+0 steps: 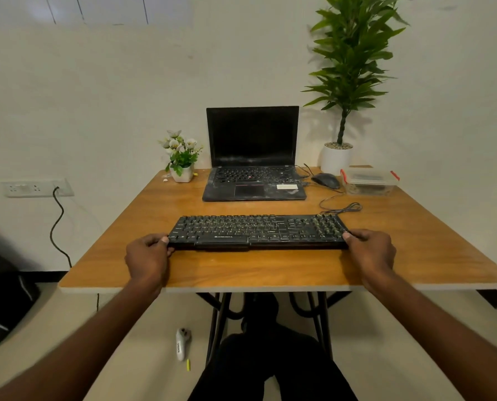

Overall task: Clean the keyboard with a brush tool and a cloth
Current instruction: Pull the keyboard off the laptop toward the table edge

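Wall socket (37, 189) noted far left, a black cord plugged in. Left hand (147, 257) is clamped on the left end of the keyboard (257, 231), thumb on top. Keyboard lies flat near the front edge of the table (241, 273) (keys dusty). Behind it: flower pot (182, 172), open laptop (253, 157), mouse (326, 180), lidded box (370, 182), tall plant (345, 82). Right hand (370, 251) is clamped on the keyboard's right end.

Home office corner, laptop (253, 157), mouse (326, 180) (wired), potted plant (347, 68), wooden desk (125, 227)
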{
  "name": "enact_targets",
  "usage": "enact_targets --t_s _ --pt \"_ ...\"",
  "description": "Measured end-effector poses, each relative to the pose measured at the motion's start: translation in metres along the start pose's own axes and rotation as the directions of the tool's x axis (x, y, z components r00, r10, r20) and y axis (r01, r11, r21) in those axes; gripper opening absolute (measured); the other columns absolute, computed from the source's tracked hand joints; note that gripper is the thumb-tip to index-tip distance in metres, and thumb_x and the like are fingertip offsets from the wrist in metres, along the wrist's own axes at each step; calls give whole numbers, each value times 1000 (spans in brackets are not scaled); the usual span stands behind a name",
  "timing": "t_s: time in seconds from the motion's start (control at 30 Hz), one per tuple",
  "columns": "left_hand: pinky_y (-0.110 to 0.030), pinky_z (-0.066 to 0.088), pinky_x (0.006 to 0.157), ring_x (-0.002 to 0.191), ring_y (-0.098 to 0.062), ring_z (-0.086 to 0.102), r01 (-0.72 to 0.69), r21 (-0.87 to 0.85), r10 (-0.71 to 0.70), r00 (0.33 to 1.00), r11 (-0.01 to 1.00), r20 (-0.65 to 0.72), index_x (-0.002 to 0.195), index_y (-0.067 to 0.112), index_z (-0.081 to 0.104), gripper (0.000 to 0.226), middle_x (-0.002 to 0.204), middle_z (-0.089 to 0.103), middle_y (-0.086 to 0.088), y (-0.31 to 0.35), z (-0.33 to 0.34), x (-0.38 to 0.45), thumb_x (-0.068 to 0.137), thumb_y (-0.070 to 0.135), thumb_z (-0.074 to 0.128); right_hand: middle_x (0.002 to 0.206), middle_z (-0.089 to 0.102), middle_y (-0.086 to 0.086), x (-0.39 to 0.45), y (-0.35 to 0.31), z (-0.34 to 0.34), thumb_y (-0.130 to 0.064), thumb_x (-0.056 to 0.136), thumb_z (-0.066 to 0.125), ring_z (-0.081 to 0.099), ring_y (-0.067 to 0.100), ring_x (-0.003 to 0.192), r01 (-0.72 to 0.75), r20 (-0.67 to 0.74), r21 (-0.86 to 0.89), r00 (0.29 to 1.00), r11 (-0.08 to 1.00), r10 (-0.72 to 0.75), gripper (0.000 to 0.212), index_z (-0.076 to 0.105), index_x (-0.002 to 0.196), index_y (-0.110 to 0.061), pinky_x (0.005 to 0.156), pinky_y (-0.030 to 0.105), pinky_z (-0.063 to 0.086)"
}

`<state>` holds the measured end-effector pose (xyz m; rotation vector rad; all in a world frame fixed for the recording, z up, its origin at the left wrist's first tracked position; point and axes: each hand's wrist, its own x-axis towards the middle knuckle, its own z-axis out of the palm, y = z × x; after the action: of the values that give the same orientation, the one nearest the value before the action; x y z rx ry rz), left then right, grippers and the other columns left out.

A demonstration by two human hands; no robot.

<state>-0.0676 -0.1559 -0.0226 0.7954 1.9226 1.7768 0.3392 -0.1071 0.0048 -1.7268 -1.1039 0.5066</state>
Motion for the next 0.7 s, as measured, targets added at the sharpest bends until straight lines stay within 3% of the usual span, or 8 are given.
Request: enact_targets --t_s 0.33,0.5,0.7 --pt "-41 58 88 92 -30 75 -272 237 264 962 933 66 115 4 81 21 92 77 -9 -9 -12 -16 105 9 63 120 74 12 -10 11 -9 -24 95 72 64 31 116 131 20 -74 991 989 -129 32 73 124 -11 98 42 50" --pt "-35 49 92 106 -32 70 -331 353 330 942 875 64 121 2 79 27 113 78 -16 -10 -11 -22 104 8 59 120 74 10 -7 14 -14 -26 93 73 65 28 115 145 75 -124 988 982 -136 34 73 124 -11 96 41 52" --pt "-34 46 80 89 -23 64 -353 417 360 931 838 65 111 2 79 25 103 78 -15 -11 -9 -20 100 7 58 114 75 8 -6 16 -15 -26 97 67 66 24 108 159 90 -144 985 977 -147 28 73 120 -12 94 41 54"
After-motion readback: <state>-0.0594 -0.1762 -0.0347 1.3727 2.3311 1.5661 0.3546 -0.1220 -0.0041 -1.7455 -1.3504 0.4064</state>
